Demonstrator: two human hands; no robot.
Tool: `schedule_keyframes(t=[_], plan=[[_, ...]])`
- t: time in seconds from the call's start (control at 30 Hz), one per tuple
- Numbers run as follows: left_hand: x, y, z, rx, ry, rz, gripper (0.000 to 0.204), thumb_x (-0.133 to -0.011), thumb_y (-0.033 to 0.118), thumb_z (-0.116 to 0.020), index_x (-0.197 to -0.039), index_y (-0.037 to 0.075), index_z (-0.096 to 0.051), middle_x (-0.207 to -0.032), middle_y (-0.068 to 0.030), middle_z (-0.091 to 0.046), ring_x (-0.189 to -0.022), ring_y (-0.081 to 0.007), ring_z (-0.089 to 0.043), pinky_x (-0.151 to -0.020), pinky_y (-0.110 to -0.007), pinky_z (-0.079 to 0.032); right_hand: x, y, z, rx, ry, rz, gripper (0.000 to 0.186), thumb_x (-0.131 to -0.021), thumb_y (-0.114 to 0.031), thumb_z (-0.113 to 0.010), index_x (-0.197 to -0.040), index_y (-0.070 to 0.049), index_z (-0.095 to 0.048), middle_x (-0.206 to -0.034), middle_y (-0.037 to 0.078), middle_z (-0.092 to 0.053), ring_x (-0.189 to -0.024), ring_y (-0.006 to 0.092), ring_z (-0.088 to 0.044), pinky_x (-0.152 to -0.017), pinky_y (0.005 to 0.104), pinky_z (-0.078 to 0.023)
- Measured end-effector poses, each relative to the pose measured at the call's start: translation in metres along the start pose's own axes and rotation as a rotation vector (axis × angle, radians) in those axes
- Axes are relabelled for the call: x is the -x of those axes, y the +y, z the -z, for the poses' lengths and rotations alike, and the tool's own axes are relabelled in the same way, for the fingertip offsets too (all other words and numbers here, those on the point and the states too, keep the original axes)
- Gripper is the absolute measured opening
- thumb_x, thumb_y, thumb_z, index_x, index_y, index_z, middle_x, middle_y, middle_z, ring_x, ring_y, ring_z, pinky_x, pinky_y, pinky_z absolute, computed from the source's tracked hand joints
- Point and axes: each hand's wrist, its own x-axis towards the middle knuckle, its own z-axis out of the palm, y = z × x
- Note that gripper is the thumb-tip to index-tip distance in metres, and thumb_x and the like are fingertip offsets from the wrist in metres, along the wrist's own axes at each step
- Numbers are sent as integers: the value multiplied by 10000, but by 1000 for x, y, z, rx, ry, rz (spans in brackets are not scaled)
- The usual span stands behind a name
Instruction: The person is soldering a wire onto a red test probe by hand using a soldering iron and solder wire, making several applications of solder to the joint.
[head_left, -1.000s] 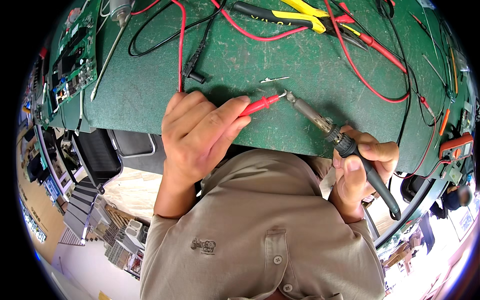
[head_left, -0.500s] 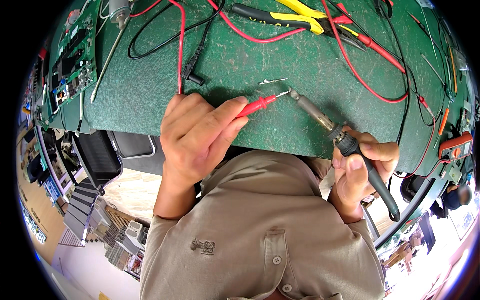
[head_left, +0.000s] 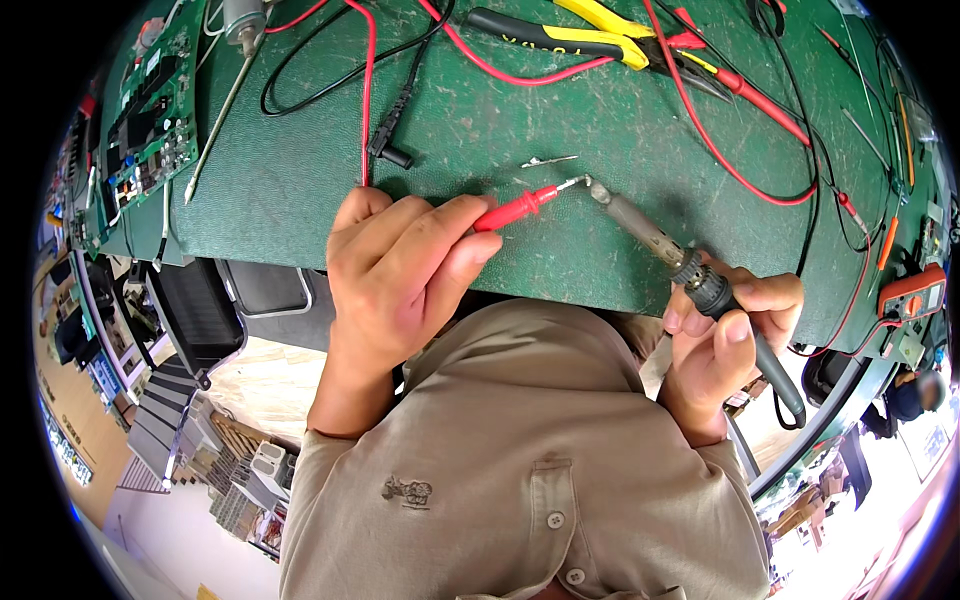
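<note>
Between thumb and fingers, my left hand [head_left: 400, 265] grips a red test probe [head_left: 518, 209] whose metal tip points right. My right hand [head_left: 735, 325] is closed round the dark handle of a soldering iron [head_left: 645, 232]. The iron's tip meets or nearly meets the probe's tip above the green mat [head_left: 560, 265]; I cannot tell if they touch. Just beyond the two tips lies a small thin metal piece [head_left: 550, 161]. From behind my left hand a red wire [head_left: 366, 110] runs away across the mat.
Pliers [head_left: 590, 38] with yellow and black handles lie at the far side. A black angled plug [head_left: 388, 150] rests beyond my left hand. Far left are a green circuit board [head_left: 160, 110] and a grey tool with a long metal rod [head_left: 243, 25]. At right are tangled leads and an orange multimeter [head_left: 910, 295].
Both hands have shifted slightly right, with the probe and the soldering iron still in them. The two tips remain close together.
</note>
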Motion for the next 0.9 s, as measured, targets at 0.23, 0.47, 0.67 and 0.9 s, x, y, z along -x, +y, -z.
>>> schedule_keyframes(t=[0.23, 0.47, 0.67, 0.9], plan=[[1, -1, -5, -7, 44, 1, 202, -807, 218, -817, -917, 73, -729, -646, 7, -579, -535, -173, -479, -577, -326, -335, 1, 0, 2, 58, -64, 3, 302, -959, -165, -684, -1100, -77, -432, -705, 102, -585, -585, 155, -543, -563, 316, -466], [1, -2, -3, 7, 24, -8, 211, -790, 197, -830, -933, 73, -736, -640, 10, -577, -529, -167, -480, -571, -321, -319, 0, 0, 1, 75, -77, -9, 290, -958, -145, -679, -1099, -77, -435, -719, 114, -595, -597, 151, -545, -566, 322, -473], [1, -2, -3, 10, 22, -20, 212, -783, 179, -836, -939, 72, -741, -655, 10, -603, -531, -159, -487, -571, -319, -315, 0, 2, 0, 101, -78, 18, 287, -958, -135, -684, -1088, -72, -436, -713, 115, -596, -573, 151, -539, -569, 329, -478], [2, -3, -4, 12, 26, -22, 212, -782, 173, -836, -942, 69, -746, -646, 10, -599, -524, -158, -478, -568, -318, -311, 0, 3, -2, 128, -48, 35, 298, -959, -148, -701, -1071, -66, -437, -699, 117, -595, -555, 145, -535, -582, 340, -482]])
